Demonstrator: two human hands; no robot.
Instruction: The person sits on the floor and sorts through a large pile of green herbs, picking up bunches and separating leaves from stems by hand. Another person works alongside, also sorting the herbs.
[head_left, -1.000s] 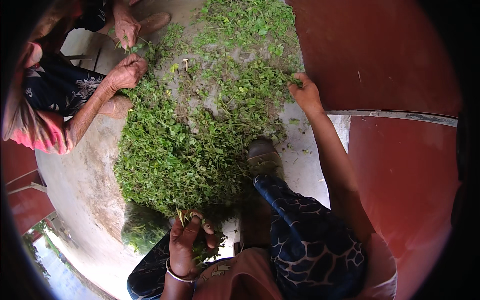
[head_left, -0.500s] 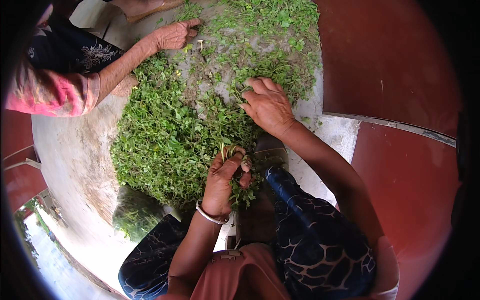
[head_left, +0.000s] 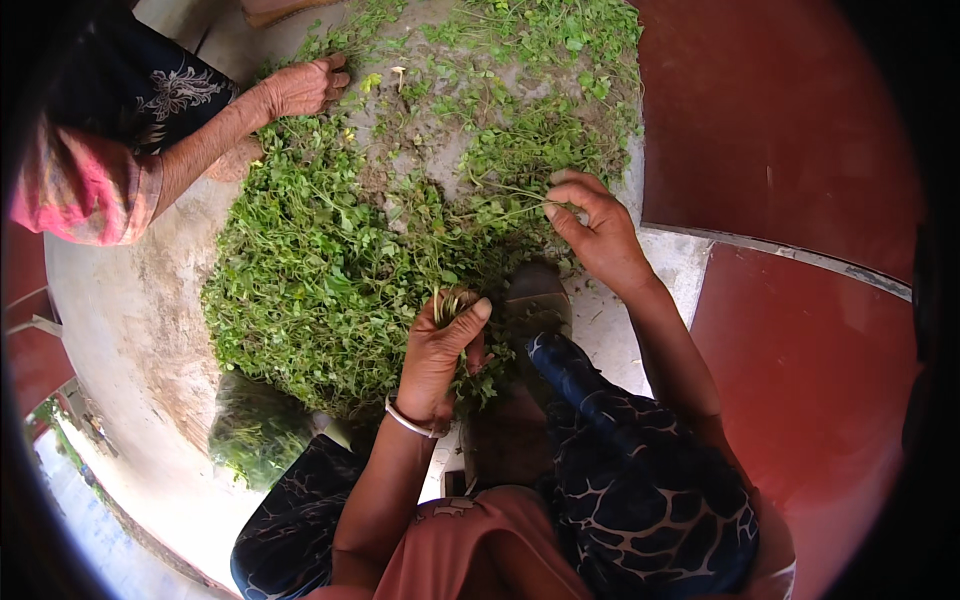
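Observation:
A wide heap of leafy green herbs (head_left: 310, 260) lies spread on the ground in front of me. My left hand (head_left: 440, 345), with a white bangle at the wrist, is closed around a small bunch of herb stems (head_left: 455, 303); pale stem ends stick up past the thumb and leaves hang below the fist. To the right, my right hand (head_left: 600, 228) pinches a thin herb sprig (head_left: 515, 190) between thumb and fingertips. That sprig stretches leftward over the loose greens.
Another person's hand (head_left: 305, 88) reaches over the heap's far left side. A clear plastic bag of greens (head_left: 258, 430) stands left of my knee. My dark shoe (head_left: 538, 300) touches the heap's near edge. Red panels (head_left: 770, 130) border the right.
My right hand has moved right and slightly nearer, drawing a sprig out of the greens. My left hand keeps its bunch, thumb now straighter across it. The other person's hand has shifted left.

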